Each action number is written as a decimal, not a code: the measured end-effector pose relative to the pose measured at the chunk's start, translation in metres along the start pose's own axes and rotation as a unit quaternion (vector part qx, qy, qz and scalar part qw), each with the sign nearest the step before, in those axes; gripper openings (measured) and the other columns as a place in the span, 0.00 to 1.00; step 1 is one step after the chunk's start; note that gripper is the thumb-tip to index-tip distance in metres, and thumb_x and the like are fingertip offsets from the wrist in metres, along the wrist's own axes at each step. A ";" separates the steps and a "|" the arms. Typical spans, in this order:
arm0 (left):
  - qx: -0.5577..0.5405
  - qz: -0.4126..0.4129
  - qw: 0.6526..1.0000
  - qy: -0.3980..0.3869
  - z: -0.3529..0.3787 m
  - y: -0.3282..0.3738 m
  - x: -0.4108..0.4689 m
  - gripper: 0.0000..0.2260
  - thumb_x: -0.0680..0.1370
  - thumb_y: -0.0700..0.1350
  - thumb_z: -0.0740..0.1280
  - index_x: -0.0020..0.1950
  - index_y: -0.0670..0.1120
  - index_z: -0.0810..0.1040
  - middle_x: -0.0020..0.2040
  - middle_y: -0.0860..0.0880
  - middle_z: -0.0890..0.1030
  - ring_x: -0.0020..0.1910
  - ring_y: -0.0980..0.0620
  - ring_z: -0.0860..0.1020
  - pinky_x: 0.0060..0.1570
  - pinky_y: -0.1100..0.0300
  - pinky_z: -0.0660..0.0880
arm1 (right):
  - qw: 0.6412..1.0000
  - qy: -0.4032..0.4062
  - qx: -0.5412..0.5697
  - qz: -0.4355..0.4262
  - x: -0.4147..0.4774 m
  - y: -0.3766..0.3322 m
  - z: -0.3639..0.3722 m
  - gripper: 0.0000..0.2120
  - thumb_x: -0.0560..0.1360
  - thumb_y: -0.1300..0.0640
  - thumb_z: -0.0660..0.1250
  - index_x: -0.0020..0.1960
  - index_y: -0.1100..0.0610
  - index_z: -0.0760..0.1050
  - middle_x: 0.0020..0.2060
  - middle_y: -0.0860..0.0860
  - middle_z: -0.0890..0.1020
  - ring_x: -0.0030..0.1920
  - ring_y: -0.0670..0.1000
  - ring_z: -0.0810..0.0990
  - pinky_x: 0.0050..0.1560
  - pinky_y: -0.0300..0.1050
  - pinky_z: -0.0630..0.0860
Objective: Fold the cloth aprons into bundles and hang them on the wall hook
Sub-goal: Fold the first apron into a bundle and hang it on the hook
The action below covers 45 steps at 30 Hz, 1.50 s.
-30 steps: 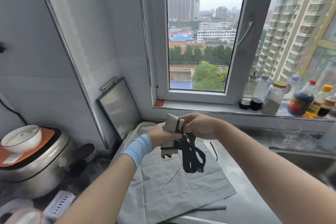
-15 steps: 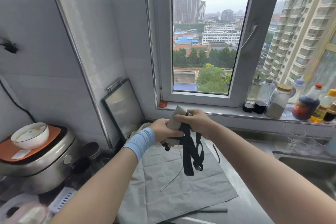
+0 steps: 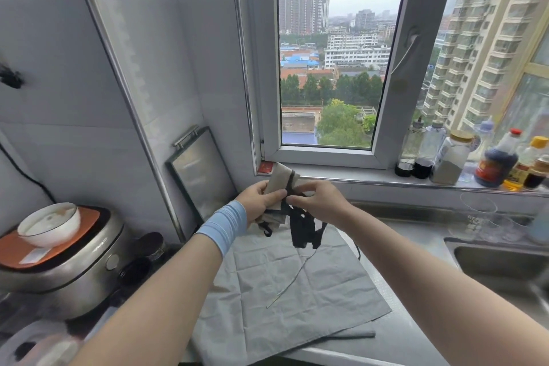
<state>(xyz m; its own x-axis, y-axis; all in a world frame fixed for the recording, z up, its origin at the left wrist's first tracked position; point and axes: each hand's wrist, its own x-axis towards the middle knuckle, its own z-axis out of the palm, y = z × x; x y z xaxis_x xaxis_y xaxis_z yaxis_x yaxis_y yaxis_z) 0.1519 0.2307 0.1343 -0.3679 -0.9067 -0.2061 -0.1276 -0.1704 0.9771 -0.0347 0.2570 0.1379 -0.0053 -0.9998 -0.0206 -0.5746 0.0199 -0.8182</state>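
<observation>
Both hands, the left hand (image 3: pixel 258 198) and right hand (image 3: pixel 319 202), are closing their fingers on a folded beige cloth apron bundle (image 3: pixel 278 184) above the counter (image 3: pixel 416 246), binding its black straps (image 3: pixel 303 227). A second grey apron (image 3: pixel 282 291) is lying unfolded (hook not visible); hanging is remaining.

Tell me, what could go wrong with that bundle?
The black straps hang loose below the folded apron held by the left hand and right hand; they might tangle or slip, letting the bundle unroll. If it drops, it could land on the gray apron spread on the counter.
</observation>
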 end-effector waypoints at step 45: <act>0.236 -0.061 0.945 -0.216 0.012 0.020 -0.001 0.34 0.66 0.51 0.76 0.69 0.51 0.68 0.58 0.46 0.79 0.50 0.47 0.83 0.38 0.54 0.81 | 0.971 -0.187 -0.119 0.094 0.027 -0.044 -0.020 0.08 0.64 0.56 0.68 0.41 0.57 0.76 0.37 0.53 0.77 0.38 0.54 0.75 0.39 0.47 0.72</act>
<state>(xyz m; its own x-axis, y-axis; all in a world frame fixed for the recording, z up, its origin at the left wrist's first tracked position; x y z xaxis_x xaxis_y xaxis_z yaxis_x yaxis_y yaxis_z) 0.1390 0.2331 0.1538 -0.6532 -0.6311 -0.4184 -0.5529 0.0199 0.8330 -0.0262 0.2291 0.1852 0.1433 -0.9053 -0.3998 -0.7647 0.1551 -0.6254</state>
